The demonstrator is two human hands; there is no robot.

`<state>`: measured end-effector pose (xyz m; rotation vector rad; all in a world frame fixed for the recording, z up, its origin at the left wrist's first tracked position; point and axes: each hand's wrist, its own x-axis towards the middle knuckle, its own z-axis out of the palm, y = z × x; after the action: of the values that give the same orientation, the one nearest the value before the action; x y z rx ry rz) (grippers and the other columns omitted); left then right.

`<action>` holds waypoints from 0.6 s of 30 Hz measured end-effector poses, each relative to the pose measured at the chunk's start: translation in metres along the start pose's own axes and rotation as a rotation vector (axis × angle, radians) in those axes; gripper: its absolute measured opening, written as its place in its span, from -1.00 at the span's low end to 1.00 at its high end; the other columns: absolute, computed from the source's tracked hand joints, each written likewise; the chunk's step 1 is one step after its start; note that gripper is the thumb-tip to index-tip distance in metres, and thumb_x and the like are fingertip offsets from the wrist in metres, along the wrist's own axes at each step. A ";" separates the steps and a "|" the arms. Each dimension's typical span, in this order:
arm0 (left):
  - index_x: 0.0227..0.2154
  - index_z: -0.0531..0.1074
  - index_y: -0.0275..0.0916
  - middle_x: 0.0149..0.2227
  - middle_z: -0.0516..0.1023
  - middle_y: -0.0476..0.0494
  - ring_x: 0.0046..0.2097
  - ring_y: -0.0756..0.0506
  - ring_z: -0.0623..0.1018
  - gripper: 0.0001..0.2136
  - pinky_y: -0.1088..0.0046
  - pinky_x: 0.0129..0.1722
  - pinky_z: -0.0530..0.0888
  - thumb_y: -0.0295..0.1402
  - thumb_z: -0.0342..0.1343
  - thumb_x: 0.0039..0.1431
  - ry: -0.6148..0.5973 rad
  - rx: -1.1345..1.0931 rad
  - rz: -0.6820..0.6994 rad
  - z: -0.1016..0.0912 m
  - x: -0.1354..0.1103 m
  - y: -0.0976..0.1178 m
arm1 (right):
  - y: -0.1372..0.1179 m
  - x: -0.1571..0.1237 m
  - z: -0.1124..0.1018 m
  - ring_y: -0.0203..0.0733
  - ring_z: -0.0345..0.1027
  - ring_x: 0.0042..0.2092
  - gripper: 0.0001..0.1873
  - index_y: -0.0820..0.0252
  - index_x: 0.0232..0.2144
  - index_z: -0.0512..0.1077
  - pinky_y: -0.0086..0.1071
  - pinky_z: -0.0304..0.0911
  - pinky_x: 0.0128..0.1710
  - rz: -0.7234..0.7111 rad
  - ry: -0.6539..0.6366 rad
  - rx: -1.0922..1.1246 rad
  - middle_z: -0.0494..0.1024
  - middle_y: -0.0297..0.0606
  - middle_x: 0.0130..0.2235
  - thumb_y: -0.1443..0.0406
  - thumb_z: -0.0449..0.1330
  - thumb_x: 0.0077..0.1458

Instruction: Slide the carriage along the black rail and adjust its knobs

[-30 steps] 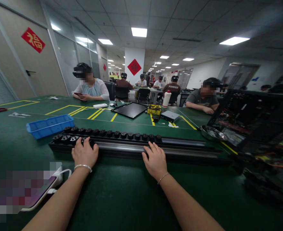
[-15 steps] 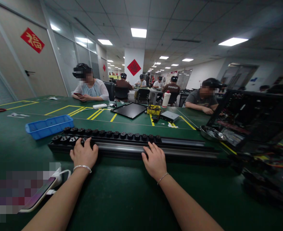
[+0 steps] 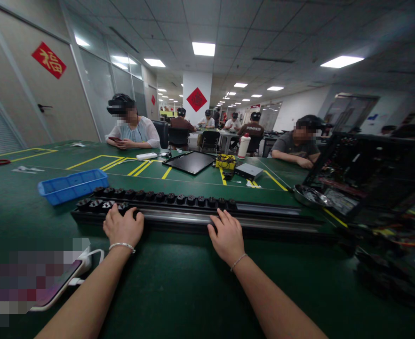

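Note:
Two long black power-strip rails (image 3: pixel 186 217) lie side by side across the table in front of me. Several black socket modules (image 3: pixel 171 197) sit along the back rail, from its left end to past its middle. Fewer modules (image 3: pixel 95 205) fill the left end of the front rail. My left hand (image 3: pixel 123 230) rests over the front rail by the last of these modules, fingers bent but apart, partly hiding that module. Farther right, my right hand (image 3: pixel 227 235) lies on the front rail with its fingers spread and nothing visible in them.
Behind the rails' left end is a blue bin (image 3: pixel 73 185). A phone (image 3: pixel 57 287) with a cable lies at the near left. A metal bowl (image 3: pixel 311 196) and an open computer case (image 3: pixel 373 174) stand right. A black panel (image 3: pixel 189 162) lies farther back; co-workers sit beyond.
Almost nothing differs. Both hands keep their places on the front rail, and the small shift of the left hand matches a slight movement of the view.

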<state>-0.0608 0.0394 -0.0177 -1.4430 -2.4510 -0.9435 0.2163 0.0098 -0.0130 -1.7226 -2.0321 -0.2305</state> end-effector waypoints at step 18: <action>-0.15 0.49 -0.19 0.14 0.17 -0.36 0.23 -0.34 0.04 -0.59 0.03 0.15 0.06 -0.14 -0.13 0.07 -0.090 -0.003 -0.051 -0.007 0.002 0.002 | 0.000 -0.001 -0.001 -0.10 -0.01 0.20 -0.57 0.05 -0.02 0.37 -0.18 -0.11 0.11 0.003 -0.005 0.012 0.25 -0.24 0.16 0.12 -0.12 0.18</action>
<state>-0.0610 0.0371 -0.0101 -1.4615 -2.5628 -0.9114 0.2166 0.0088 -0.0120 -1.7200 -2.0305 -0.2129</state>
